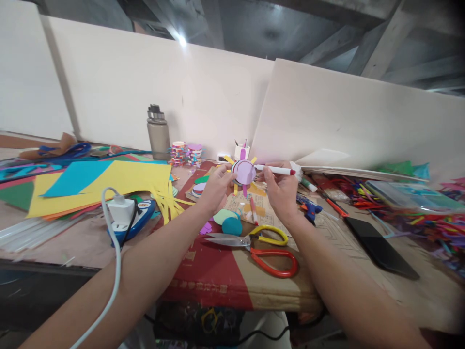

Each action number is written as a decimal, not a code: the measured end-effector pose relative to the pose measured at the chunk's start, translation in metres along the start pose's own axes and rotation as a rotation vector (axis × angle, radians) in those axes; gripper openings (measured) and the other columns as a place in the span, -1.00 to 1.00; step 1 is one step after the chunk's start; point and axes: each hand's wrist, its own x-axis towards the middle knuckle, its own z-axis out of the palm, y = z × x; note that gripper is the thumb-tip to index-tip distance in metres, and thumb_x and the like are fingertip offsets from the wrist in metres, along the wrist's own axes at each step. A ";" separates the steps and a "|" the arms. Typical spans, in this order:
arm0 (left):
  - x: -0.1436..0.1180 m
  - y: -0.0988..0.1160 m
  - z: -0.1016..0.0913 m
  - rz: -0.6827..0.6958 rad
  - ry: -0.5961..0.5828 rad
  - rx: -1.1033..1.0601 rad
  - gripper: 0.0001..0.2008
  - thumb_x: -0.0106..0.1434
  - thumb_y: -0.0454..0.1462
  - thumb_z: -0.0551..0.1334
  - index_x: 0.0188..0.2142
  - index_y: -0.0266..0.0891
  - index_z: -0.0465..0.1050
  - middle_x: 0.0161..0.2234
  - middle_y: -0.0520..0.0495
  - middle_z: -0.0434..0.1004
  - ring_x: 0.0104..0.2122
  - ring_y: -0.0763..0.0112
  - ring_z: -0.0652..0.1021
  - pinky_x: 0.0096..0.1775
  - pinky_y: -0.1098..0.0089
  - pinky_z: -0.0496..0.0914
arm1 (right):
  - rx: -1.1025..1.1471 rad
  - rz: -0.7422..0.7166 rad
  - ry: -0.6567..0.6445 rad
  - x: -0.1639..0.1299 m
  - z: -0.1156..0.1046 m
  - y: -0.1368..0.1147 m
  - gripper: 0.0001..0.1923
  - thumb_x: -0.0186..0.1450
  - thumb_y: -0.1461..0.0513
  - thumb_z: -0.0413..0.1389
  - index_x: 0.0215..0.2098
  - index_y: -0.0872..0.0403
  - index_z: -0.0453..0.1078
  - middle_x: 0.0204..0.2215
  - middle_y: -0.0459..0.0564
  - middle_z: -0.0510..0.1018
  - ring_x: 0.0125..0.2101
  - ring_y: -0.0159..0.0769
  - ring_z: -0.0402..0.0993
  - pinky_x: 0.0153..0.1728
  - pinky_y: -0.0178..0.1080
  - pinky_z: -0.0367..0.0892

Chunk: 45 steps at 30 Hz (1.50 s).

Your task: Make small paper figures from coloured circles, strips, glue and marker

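Head view: paper disc [244, 171] between hands.

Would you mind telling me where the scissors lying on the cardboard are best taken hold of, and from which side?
Grip the scissors by their looped handles, the yellow one and the red one, which lie toward the right and near edge of the cardboard. Probably come from above on the right hand side: the shut blades point left, toward the teal paper circle, and lie flat.

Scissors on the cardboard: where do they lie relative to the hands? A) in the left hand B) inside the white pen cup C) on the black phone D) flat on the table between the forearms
D: the scissors lie flat between both forearms, with the left hand and right hand raised beyond them, holding a purple paper disc and a marker.
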 end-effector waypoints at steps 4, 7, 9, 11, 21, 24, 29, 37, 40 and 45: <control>0.000 0.001 0.001 -0.001 0.026 -0.021 -0.74 -0.03 -0.36 0.31 -0.32 -0.25 0.33 -0.49 0.12 0.39 -0.55 0.63 0.37 -0.50 0.57 0.25 | 0.009 0.007 -0.001 0.001 0.000 0.000 -0.78 0.33 0.06 0.11 -0.27 0.06 0.34 -0.47 -0.08 0.53 -0.48 -0.32 0.53 -0.44 -0.25 0.44; 0.001 0.001 0.001 0.008 0.034 -0.037 -0.72 -0.04 -0.36 0.32 -0.31 -0.26 0.33 -0.48 0.13 0.40 -0.54 0.64 0.39 -0.48 0.58 0.26 | -0.004 0.004 -0.009 0.000 0.000 -0.001 -0.77 0.33 0.05 0.11 -0.27 0.05 0.35 -0.47 -0.07 0.53 -0.48 -0.31 0.52 -0.44 -0.25 0.43; 0.001 0.001 0.000 0.013 0.028 -0.050 -0.71 -0.05 -0.36 0.32 -0.30 -0.26 0.33 -0.48 0.13 0.40 -0.52 0.63 0.40 -0.46 0.58 0.28 | -0.019 -0.005 -0.015 0.000 0.000 -0.001 -0.78 0.33 0.05 0.10 -0.27 0.04 0.35 -0.48 -0.08 0.53 -0.49 -0.30 0.52 -0.44 -0.24 0.43; 0.001 0.001 0.000 0.008 0.017 -0.068 -0.71 -0.05 -0.37 0.32 -0.30 -0.25 0.33 -0.49 0.14 0.39 -0.52 0.64 0.39 -0.45 0.58 0.28 | -0.030 -0.013 -0.016 -0.001 0.000 0.000 -0.80 0.33 0.06 0.10 -0.27 0.02 0.35 -0.49 -0.08 0.53 -0.50 -0.29 0.52 -0.44 -0.23 0.42; 0.004 0.002 -0.001 0.030 0.015 -0.090 -0.70 -0.06 -0.35 0.33 -0.31 -0.24 0.31 -0.45 0.13 0.42 -0.47 0.58 0.45 -0.37 0.50 0.33 | -0.087 -0.027 -0.037 -0.002 0.000 0.002 -0.80 0.34 0.05 0.09 -0.27 0.01 0.34 -0.49 -0.07 0.53 -0.49 -0.28 0.49 -0.43 -0.22 0.40; 0.006 0.002 -0.003 0.039 0.026 -0.089 -0.71 -0.06 -0.35 0.33 -0.31 -0.24 0.31 -0.45 0.13 0.42 -0.47 0.58 0.44 -0.39 0.49 0.30 | -0.089 -0.023 -0.051 -0.003 0.000 -0.001 -0.82 0.34 0.07 0.08 -0.26 0.01 0.35 -0.47 -0.06 0.54 -0.47 -0.28 0.50 -0.41 -0.21 0.41; 0.007 0.002 -0.003 0.030 0.045 -0.100 -0.67 -0.08 -0.35 0.34 -0.30 -0.24 0.31 -0.44 0.11 0.43 -0.50 0.59 0.43 -0.45 0.51 0.26 | -0.095 -0.035 -0.059 -0.005 0.001 -0.001 -0.83 0.34 0.09 0.08 -0.26 0.01 0.36 -0.42 -0.03 0.55 -0.44 -0.27 0.51 -0.40 -0.21 0.42; 0.007 0.005 -0.002 0.017 0.075 -0.125 -0.71 -0.10 -0.38 0.33 -0.36 -0.24 0.32 -0.49 0.12 0.40 -0.54 0.62 0.38 -0.53 0.56 0.19 | -0.098 -0.070 -0.086 -0.007 0.004 -0.010 -0.84 0.34 0.11 0.07 -0.29 0.03 0.34 -0.40 -0.04 0.56 -0.44 -0.31 0.51 -0.41 -0.26 0.41; 0.007 0.007 0.000 0.026 0.090 -0.133 -0.73 -0.13 -0.39 0.32 -0.39 -0.25 0.32 -0.47 0.10 0.43 -0.53 0.62 0.39 -0.51 0.57 0.22 | -0.101 -0.068 -0.087 -0.007 0.004 -0.013 -0.85 0.33 0.12 0.08 -0.28 0.04 0.34 -0.40 -0.03 0.56 -0.43 -0.31 0.51 -0.41 -0.26 0.42; 0.006 0.008 0.002 0.038 0.076 -0.121 -0.75 -0.11 -0.38 0.31 -0.40 -0.25 0.33 -0.50 0.11 0.43 -0.53 0.61 0.41 -0.47 0.55 0.25 | -0.132 -0.060 -0.105 -0.009 0.004 -0.013 -0.84 0.34 0.12 0.07 -0.27 0.05 0.34 -0.39 -0.02 0.55 -0.44 -0.31 0.51 -0.39 -0.25 0.41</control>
